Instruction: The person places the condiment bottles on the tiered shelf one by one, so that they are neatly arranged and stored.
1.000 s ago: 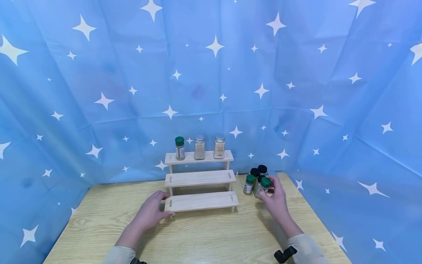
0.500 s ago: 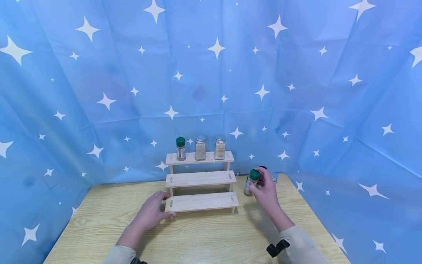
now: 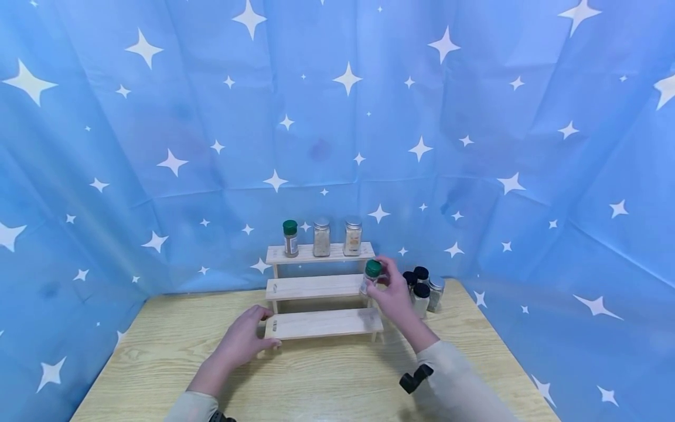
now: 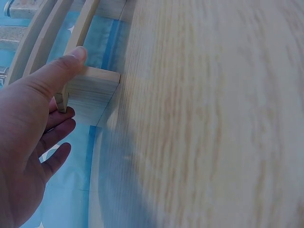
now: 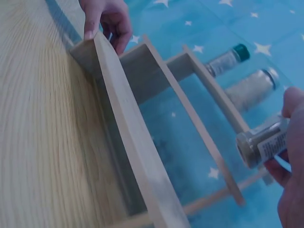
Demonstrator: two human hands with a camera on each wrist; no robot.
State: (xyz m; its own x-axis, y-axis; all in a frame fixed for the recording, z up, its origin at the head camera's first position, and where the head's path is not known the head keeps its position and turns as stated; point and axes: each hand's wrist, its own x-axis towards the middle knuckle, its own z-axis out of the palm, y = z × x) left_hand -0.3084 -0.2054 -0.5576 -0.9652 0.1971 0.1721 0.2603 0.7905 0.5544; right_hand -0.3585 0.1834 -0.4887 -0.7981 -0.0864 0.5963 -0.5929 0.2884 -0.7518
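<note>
Right hand (image 3: 394, 296): thumb and fingers pinch the held jar; we count 1 jar in the grip.
Held jar (image 5: 262, 142): green-lidded, at the right end of the middle shelf (image 3: 316, 286); we can't tell if its base touches the wood.
Weight: we judge it light, easy for 1 hand.
Stiffness: clear walls look rigid; glass or hard plastic, we can't say. We treat it as breakable.
Slip: smooth walls may slide, so we want firm, even pressure; the paper label probably adds some grip.
Where to hold: we favour the upper body just under the lid, thumb opposite fingers, base free. Lid alone seems riskier.
Left hand (image 3: 245, 337): thumb and fingers hold the left end of the lowest shelf (image 3: 324, 323); we judge that it steadies the light, stiff rack.
Top shelf (image 3: 306, 253): 1 green-lidded jar (image 3: 290, 239) and 2 silver-lidded jars (image 3: 321, 240), upright.
Table (image 3: 316, 387), right side: 3 black-lidded jars (image 3: 420, 302) and 1 silver-lidded jar (image 3: 436, 293), close together.
</note>
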